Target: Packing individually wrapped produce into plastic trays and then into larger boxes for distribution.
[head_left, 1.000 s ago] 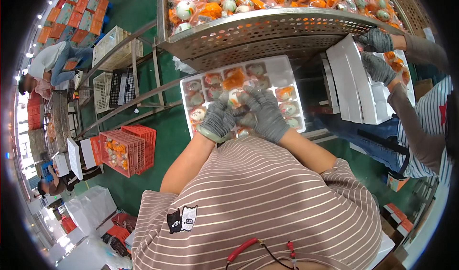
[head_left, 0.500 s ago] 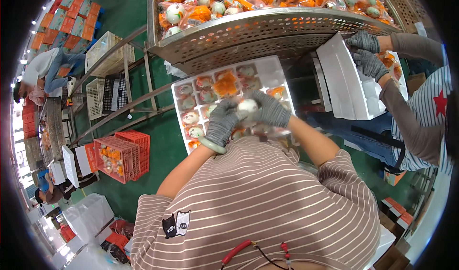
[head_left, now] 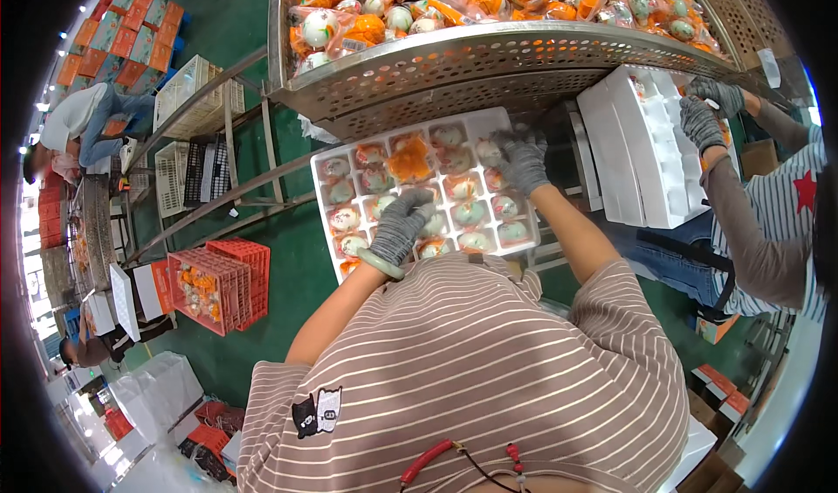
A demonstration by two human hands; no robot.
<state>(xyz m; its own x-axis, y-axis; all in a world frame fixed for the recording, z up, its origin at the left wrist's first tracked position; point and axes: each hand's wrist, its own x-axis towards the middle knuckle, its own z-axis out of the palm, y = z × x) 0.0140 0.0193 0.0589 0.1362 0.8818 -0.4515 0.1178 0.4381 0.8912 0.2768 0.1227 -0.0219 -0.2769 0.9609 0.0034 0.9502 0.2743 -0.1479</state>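
A white foam tray (head_left: 325,222) with square compartments lies before me, filled with wrapped eggs, pale green and white with red print. An orange packet (head_left: 409,158) lies across its upper middle. My left hand (head_left: 404,225), in a grey knitted glove, rests over the tray's left-centre with its fingers stretched loosely. Beside its fingertips sits a wrapped egg (head_left: 433,223); whether they touch cannot be made out. My right hand (head_left: 527,163), gloved alike, is over the tray's far right corner beside another wrapped egg (head_left: 488,150). Its fingertips are blurred, and what lies under them is hidden.
Beyond the tray stands a perforated metal bin (head_left: 489,43) heaped with wrapped eggs and orange packets. At right a co-worker's gloved hands (head_left: 703,122) work at white foam trays (head_left: 611,157). Red crates (head_left: 236,279) stand on the green floor at left, below metal rails (head_left: 236,218).
My hands have parted; the egg between them is no longer held there. My right hand has moved to the tray's far right corner. The co-worker's hands and white foam have shifted.
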